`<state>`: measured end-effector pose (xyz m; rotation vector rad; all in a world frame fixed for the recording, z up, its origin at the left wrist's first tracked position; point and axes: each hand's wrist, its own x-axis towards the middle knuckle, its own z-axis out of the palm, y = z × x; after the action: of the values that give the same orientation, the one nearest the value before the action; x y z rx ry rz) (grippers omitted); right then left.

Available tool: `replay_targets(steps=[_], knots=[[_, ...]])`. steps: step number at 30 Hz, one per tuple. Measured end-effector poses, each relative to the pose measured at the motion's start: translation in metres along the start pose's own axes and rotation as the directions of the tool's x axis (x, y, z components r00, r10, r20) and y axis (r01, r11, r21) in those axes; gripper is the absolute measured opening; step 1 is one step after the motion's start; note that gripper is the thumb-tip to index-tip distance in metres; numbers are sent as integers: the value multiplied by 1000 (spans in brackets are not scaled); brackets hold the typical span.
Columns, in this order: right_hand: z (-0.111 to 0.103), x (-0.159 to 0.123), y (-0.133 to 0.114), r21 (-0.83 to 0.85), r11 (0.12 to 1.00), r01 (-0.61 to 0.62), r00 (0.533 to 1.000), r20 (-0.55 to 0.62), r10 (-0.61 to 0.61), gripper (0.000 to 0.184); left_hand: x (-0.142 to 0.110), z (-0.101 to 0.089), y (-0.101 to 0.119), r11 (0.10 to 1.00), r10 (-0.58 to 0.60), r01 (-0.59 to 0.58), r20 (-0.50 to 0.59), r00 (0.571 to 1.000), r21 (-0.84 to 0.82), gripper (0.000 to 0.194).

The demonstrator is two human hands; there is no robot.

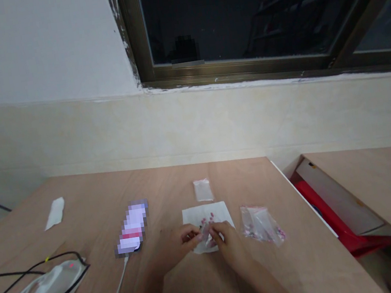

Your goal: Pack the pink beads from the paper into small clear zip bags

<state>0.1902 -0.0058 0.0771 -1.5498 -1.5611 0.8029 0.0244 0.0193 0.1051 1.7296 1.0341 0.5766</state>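
Observation:
My left hand (177,249) and my right hand (230,246) meet over a white paper sheet (207,213) on the wooden table. Their fingertips pinch a small clear plastic packet (206,235), partly hidden by my fingers. Tiny pink pieces (206,220) lie on the paper close to my fingers. Right of my right hand lies a clear bag with pink bits (260,225). Beyond the paper sits a small flat clear packet (203,190).
A phone with a blurred screen (132,227) trails a white cable (119,287) on the left of the plywood table (300,258). Black and white cables (36,288) lie at the left, beyond a white scrap (55,213). Past the right edge are a red chair (327,217) and another table (369,179).

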Motion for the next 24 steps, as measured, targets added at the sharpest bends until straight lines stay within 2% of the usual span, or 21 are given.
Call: replay_targets(steps=[3,5,9,11,12,14,17,20,24], knots=[[-2,5,-2,-52,999,14,998,59,-11,22,1,-3,-4,998,-54,56,30,998,-39,23],[-3,6,-3,-52,998,18,998,53,-15,19,2,-4,-7,991,-89,93,48,995,-98,22],[-7,0,-8,-57,998,27,986,-161,-36,14,-1,-5,-4,980,-138,139,16,990,-144,22],[-8,-4,-14,-44,999,27,978,-207,-35,13,-3,-6,1,972,-160,158,6,987,-176,21],[-9,-6,-18,-18,1000,24,985,-172,-26,12,-4,-5,4,966,-170,167,4,986,-195,21],[-6,-8,-25,58,998,-1,1000,-14,1,17,-6,-4,8,958,-181,177,7,984,-227,20],[2,-9,-32,117,990,-77,977,208,51,26,-11,1,10,950,-185,181,10,983,-254,17],[9,-7,-34,158,982,-103,957,284,55,29,-16,4,6,952,-173,170,11,985,-255,16],[8,-4,-33,256,962,-96,937,350,1,30,-20,3,-3,960,-129,132,29,991,-247,16]])
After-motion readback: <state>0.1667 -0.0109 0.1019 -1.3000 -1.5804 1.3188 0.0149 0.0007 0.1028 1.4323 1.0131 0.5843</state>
